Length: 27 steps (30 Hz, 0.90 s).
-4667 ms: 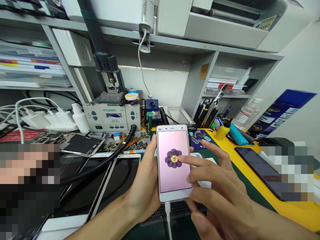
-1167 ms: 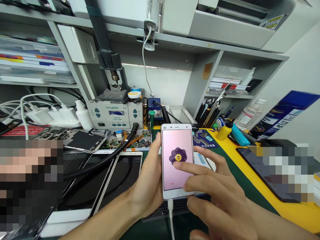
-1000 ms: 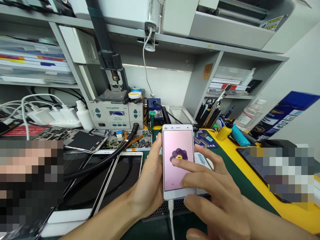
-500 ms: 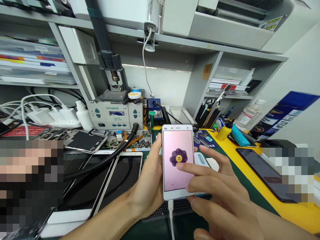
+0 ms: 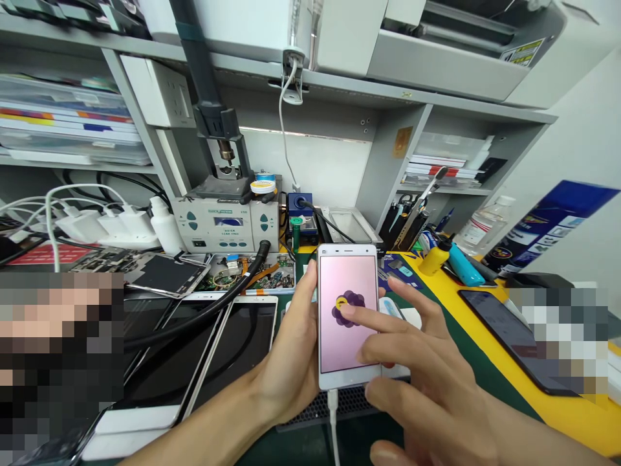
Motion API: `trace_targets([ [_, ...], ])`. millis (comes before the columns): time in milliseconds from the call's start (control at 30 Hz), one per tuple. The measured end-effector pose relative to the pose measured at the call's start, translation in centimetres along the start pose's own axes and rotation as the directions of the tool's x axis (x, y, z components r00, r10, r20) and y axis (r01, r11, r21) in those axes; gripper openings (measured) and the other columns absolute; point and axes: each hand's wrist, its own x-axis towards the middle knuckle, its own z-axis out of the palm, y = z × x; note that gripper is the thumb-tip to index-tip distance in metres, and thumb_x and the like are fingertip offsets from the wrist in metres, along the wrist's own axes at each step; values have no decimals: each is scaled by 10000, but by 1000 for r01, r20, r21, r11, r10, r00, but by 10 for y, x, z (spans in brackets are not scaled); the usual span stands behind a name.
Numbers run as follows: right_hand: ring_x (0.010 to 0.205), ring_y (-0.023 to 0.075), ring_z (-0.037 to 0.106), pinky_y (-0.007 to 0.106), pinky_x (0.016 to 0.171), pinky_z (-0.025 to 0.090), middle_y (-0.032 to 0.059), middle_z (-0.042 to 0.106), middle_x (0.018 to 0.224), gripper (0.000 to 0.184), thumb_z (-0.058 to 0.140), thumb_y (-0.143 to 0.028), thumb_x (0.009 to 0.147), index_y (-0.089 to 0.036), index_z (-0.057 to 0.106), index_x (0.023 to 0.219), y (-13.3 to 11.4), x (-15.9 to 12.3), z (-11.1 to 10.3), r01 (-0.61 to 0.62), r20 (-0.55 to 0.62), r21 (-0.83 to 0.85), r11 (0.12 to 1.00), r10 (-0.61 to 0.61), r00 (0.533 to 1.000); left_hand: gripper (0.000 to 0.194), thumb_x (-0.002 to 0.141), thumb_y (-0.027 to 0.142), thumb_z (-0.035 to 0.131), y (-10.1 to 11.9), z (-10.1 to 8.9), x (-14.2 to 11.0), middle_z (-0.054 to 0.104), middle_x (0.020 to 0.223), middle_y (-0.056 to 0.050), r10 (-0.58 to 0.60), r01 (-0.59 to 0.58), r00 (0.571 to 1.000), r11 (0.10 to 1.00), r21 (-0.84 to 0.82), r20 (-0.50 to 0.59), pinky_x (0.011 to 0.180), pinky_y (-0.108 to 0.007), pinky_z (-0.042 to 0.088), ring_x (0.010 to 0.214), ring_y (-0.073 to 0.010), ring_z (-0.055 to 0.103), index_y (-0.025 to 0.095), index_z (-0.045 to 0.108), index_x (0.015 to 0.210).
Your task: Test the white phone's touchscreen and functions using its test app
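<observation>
A white smartphone (image 5: 349, 346) is held upright in the middle, its pink screen lit with a dark purple flower and a yellow circle. My left hand (image 5: 290, 359) grips it from the left, thumb along the edge; the fingers behind it are hidden. A white charging cable (image 5: 332, 414) is plugged into the phone's bottom end. My right hand (image 5: 427, 362) is in front of the screen with fingers apart, holding nothing. Its index fingertip lies on the yellow circle, seemingly touching the glass.
Several phones with dark screens (image 5: 242, 343) lie at left under a black hose (image 5: 213, 307). Behind them are a tray of circuit parts (image 5: 242, 275) and a soldering station (image 5: 223, 223). Another dark phone (image 5: 514, 336) rests on the yellow mat edge at right.
My right index fingertip has shifted slightly up and left on the screen. The yellow circle has moved with it, off the flower's centre. My left hand keeps holding the phone.
</observation>
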Motion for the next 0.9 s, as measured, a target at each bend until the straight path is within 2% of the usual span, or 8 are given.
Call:
trace_targets([
  [100,1069,224,705,498,1116,366,3,624,731,286,446,-299,885,-186,575,656,-7,4,-7,-66,81,-8,998,66,995,711,876,671,443,0,2,-1,729,1053,-133,-3,4,999,1000,-12,50,840,-364,473,955,-272,667,136,600,1317],
  [300,969,230,737,503,1121,391,5,645,683,241,476,-215,843,-183,616,650,-11,5,-15,-133,85,-21,991,134,987,730,871,698,423,2,1,0,734,1056,-136,-27,29,998,999,-27,52,817,-371,489,947,-282,679,144,605,1310],
  [500,911,209,743,479,1098,423,-16,641,654,208,504,-192,843,-202,592,654,-9,4,-22,-118,123,-43,992,122,985,736,853,723,428,2,-2,2,747,1010,-128,-34,35,999,999,-39,31,757,-359,515,883,-272,701,168,613,1299],
  [667,899,199,743,487,1088,417,-25,641,645,154,505,-139,770,-199,582,652,-10,2,-24,-153,66,-46,987,155,986,752,855,719,418,4,-1,3,757,920,-134,-46,46,999,999,-22,8,701,-345,533,804,-260,712,121,639,1253],
  [900,895,201,737,480,1081,414,-30,623,649,144,509,-150,767,-200,589,659,-8,3,-22,-132,75,-58,990,136,988,759,855,710,429,5,2,1,754,933,-133,-33,32,999,999,-23,-29,722,-341,524,834,-262,706,115,613,1287],
])
